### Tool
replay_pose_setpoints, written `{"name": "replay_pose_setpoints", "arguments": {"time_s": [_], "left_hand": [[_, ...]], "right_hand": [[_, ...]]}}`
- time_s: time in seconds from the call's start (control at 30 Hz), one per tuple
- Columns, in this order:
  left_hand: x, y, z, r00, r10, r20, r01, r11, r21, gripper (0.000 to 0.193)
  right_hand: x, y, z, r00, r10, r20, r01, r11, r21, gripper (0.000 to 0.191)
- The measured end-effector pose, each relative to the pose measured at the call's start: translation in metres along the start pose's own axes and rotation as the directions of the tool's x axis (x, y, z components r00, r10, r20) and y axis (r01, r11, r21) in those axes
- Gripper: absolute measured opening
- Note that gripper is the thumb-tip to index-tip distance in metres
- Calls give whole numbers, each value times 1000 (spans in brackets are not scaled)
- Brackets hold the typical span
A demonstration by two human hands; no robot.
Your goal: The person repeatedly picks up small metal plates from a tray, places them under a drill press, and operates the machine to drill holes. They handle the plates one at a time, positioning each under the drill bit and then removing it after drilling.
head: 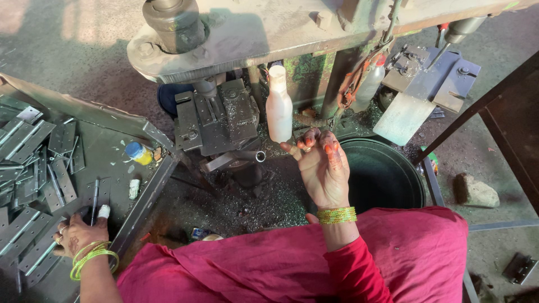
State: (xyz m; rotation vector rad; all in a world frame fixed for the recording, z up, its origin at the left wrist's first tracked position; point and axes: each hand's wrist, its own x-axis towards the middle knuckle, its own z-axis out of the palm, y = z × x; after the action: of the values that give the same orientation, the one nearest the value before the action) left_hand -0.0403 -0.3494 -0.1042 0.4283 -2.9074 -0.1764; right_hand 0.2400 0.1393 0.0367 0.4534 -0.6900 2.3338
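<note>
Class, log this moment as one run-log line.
left hand: on hinge pieces in metal tray | right hand: raised, fingers curled, by white bottle | press machine: ahead | black tub: beside

We look down on a gritty grey concrete floor (73, 50) strewn with metal shavings and dust. A heavy, grimy press machine (224, 33) fills the top of our view, sunlight falling across its flat top. To its right we see a round dark bin (387, 179), a rough stone (476, 192) on the floor, and a dark metal frame (505, 120) crossing the corner.
</note>
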Motion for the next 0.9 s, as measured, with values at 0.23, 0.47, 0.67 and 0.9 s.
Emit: {"name": "replay_pose_setpoints", "arguments": {"time_s": [0.23, 0.47, 0.67, 0.9], "left_hand": [[-1, -2, 2, 1000, 14, -19, -14, 1000, -24, 80], [-2, -2, 3, 1000, 10, -20, -10, 1000, -10, 80], [-1, -1, 1, 1000, 0, -9, -1, 1000, -10, 78], [-1, 0, 1, 1000, -1, -2, 1, 1000, 3, 81]], "right_hand": [[0, 1, -1, 999, 2, 51, -1, 1000, -9, 25], [1, 2, -5, 998, 36, 45, -36, 999, 2, 33], [1, 3, -7, 996, 53, 69, -54, 999, 4, 36], [1, 4, -7, 996, 57, 66, -58, 998, 18, 37]]}}
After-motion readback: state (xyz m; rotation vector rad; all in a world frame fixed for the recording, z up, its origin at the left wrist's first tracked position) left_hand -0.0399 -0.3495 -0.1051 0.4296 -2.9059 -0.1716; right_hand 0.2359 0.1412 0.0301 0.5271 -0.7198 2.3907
